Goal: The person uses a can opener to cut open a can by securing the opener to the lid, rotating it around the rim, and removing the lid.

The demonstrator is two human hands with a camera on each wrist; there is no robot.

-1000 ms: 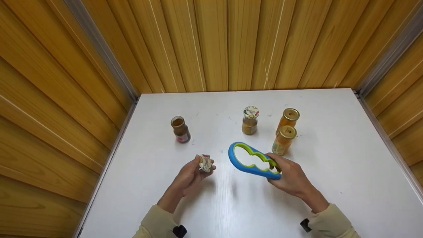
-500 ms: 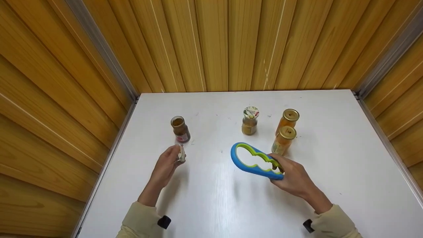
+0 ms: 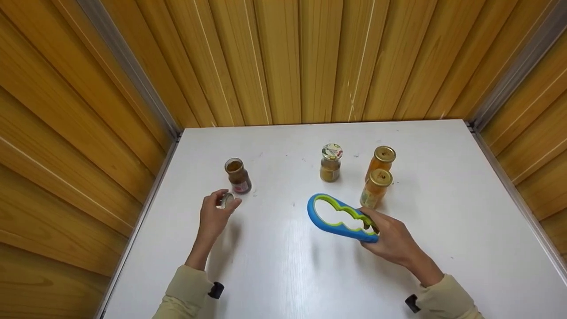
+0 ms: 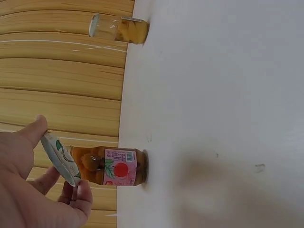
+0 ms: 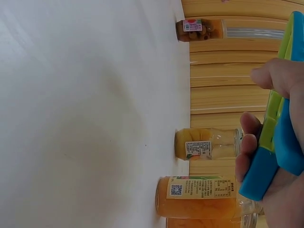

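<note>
My left hand (image 3: 213, 217) pinches a round jar lid (image 3: 227, 200) by its edge, tilted so its inner side partly shows in the head view. In the left wrist view the lid's printed top (image 4: 61, 159) faces the camera. Just beyond that hand stands an uncovered glass jar (image 3: 239, 178) of dark fruit with a pink label; the lid is held apart from its mouth. On the right, my right hand (image 3: 392, 239) grips a blue and green jar opener (image 3: 334, 228) by one end, its looped end pointing left above the table. Nothing sits inside the loop.
A lidded jar with pale yellow contents (image 3: 330, 168) stands at the middle back. Two gold-lidded jars of orange fruit, a rear one (image 3: 379, 163) and a front one (image 3: 375, 192), stand close together right of it. Wood-look panels (image 3: 283, 62) wall the white table (image 3: 283, 274).
The left hand has moved left with the lid, close to the uncovered jar, and has turned the lid so its inner side shows. The right hand and jar opener have barely moved.
</note>
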